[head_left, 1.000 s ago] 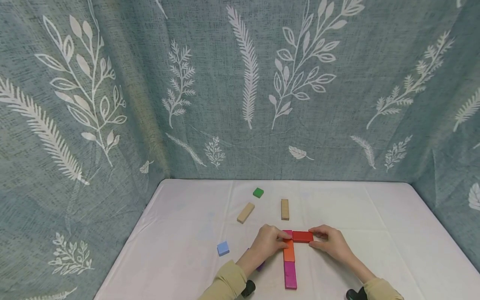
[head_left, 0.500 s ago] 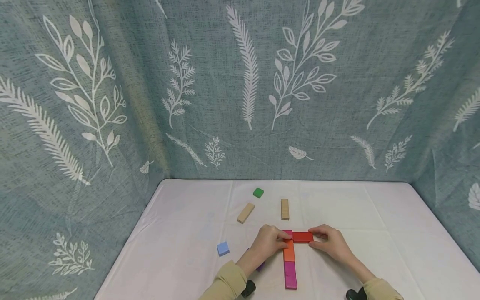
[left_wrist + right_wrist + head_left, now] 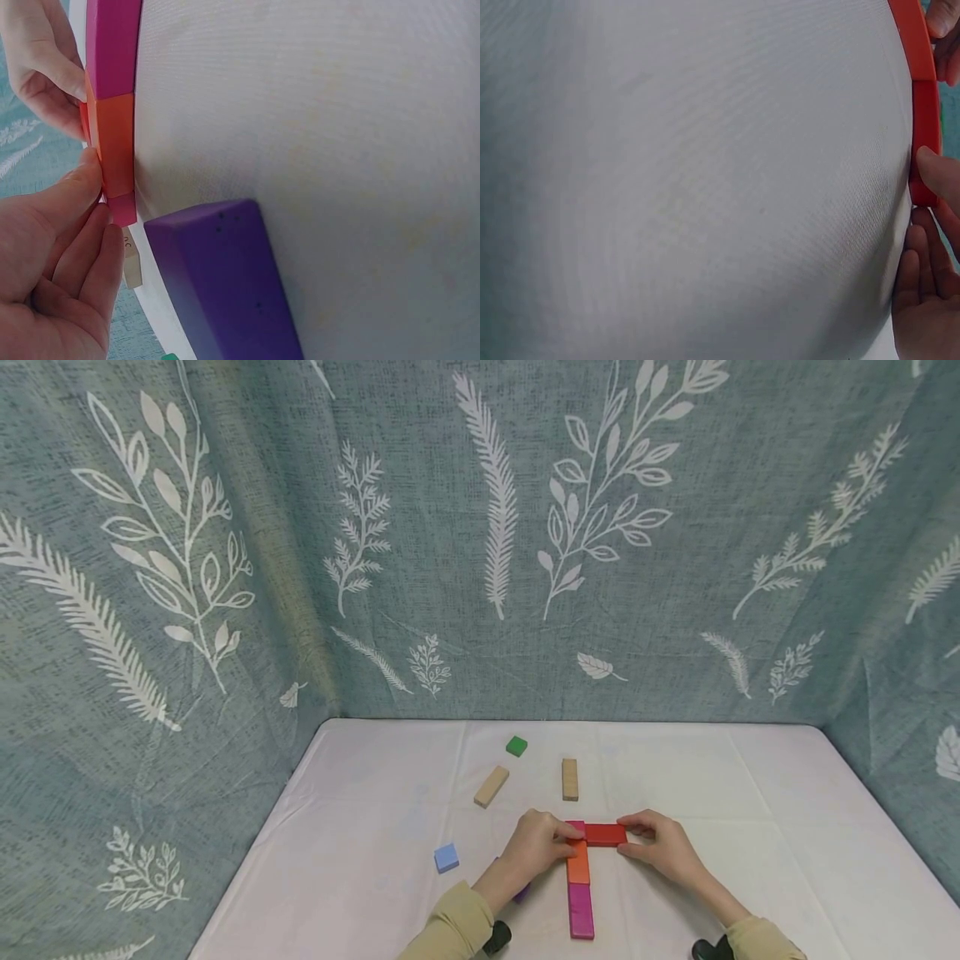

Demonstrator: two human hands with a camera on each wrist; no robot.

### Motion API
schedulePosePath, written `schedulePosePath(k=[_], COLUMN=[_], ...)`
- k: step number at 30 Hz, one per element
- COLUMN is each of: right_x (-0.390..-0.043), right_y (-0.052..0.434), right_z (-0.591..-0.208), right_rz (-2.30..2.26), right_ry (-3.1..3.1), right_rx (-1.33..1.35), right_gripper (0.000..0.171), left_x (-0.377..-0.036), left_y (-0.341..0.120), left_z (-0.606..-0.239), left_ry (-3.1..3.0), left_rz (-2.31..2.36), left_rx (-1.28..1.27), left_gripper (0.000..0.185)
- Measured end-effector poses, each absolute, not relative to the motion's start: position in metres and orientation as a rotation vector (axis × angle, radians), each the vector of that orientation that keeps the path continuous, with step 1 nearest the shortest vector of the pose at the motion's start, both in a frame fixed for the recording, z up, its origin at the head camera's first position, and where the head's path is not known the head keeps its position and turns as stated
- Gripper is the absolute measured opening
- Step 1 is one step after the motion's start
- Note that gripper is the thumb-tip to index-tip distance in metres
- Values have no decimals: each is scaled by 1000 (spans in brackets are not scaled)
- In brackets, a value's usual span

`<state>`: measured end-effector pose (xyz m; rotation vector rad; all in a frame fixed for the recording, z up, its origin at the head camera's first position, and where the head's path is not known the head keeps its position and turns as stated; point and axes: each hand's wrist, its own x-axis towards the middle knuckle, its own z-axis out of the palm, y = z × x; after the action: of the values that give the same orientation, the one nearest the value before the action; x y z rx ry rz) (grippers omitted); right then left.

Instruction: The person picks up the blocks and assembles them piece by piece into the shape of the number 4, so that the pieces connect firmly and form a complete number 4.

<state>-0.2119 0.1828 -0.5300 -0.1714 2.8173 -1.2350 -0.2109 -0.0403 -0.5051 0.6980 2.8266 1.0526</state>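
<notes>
A red block (image 3: 604, 834) lies crosswise on the white table (image 3: 750, 827), its left end against a column made of a small magenta block (image 3: 574, 825), an orange block (image 3: 577, 862) and a long magenta block (image 3: 580, 910). My right hand (image 3: 628, 837) pinches the red block's right end between thumb and fingers. My left hand (image 3: 564, 842) presses its fingertips against the column's left side, at the orange block (image 3: 116, 142) and the small magenta block (image 3: 124, 208). In the right wrist view the thumb (image 3: 939, 171) lies on the red block (image 3: 928, 120).
A purple block (image 3: 221, 285) lies under my left wrist. A blue cube (image 3: 446, 857) sits to the left. Two tan blocks (image 3: 491, 785) (image 3: 570, 778) and a green cube (image 3: 516, 745) lie farther back. Patterned curtains close in the table's back and sides.
</notes>
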Motion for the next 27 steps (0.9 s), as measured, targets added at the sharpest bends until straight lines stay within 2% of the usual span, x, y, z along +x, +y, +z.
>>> schedulePosePath(k=[27], right_x=[-212], right_y=[186], right_z=[-523], right_rz=[-1267], right_ry=[2816], right_rx=[-205], right_gripper=[42], left_x=[-210], left_y=[-41], left_z=[-504], left_ry=[2835], left_rz=[1018], left_rx=[698], left_gripper=[21])
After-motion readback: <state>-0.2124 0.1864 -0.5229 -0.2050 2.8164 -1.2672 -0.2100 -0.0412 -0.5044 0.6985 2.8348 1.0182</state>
